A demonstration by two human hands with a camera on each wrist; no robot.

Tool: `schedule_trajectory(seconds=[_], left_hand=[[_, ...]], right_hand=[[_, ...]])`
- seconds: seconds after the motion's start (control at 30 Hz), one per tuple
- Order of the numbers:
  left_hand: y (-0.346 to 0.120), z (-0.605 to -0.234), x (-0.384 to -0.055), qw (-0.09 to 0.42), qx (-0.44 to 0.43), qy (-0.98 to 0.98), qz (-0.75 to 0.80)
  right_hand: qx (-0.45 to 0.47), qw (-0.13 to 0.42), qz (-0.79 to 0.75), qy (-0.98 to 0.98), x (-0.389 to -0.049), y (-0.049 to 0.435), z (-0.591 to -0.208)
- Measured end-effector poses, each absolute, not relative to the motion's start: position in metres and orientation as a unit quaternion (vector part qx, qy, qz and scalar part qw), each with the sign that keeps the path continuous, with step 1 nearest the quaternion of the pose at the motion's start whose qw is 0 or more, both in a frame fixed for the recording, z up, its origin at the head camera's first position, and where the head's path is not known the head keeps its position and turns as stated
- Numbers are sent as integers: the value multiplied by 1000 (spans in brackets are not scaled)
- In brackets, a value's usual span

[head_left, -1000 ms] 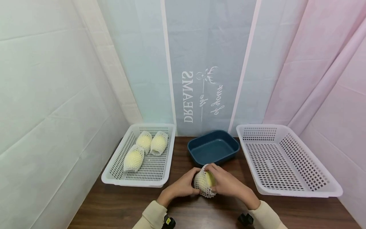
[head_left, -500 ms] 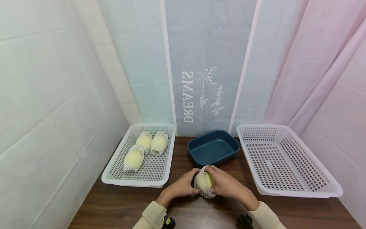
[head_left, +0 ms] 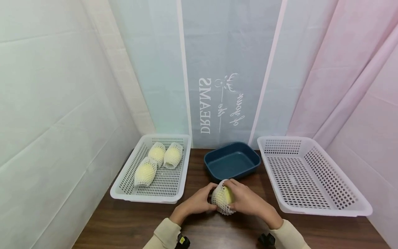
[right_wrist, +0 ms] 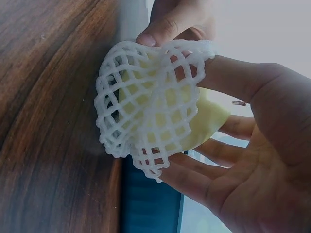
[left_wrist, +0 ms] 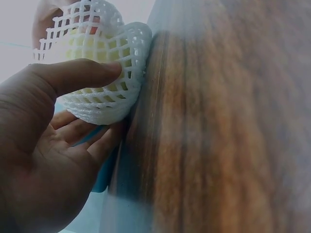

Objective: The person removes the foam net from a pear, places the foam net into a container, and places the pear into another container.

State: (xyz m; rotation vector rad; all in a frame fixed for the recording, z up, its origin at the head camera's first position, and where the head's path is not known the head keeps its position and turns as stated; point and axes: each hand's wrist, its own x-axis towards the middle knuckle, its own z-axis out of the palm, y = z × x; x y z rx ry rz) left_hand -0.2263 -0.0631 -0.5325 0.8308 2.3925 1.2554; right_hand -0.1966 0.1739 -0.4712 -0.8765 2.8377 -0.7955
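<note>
Just in front of the blue basin, both hands hold a pale yellow fruit partly wrapped in a white foam net sleeve. My left hand cups the netted left side; in the left wrist view its thumb lies across the net and its fingers pass beneath. My right hand holds the opposite side, where bare fruit shows. Seen from the right wrist, the right thumb is at the net's edge, with the fingers spread along the fruit. The fruit's underside is close over the wooden table.
On the left stands a white basket with three netted fruits. Behind the hands is a dark blue basin. A larger white basket with nothing in it stands on the right. Curtains hang along the back.
Both hands stay in nearly the same place around the fruit. A small dark spot near its top, hidden a second ago, shows now between the net and the right hand.
</note>
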Motion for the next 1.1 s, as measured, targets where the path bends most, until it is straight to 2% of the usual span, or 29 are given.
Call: schedule_trajectory(seconds=[0.77, 1.1], left_hand=[[-62, -531, -226, 166, 263, 817, 486], [-63, -531, -226, 148, 273, 820, 481]], right_hand=[[-276, -1, -276, 921, -199, 179, -463], [-282, -25, -280, 917, -198, 180, -460]])
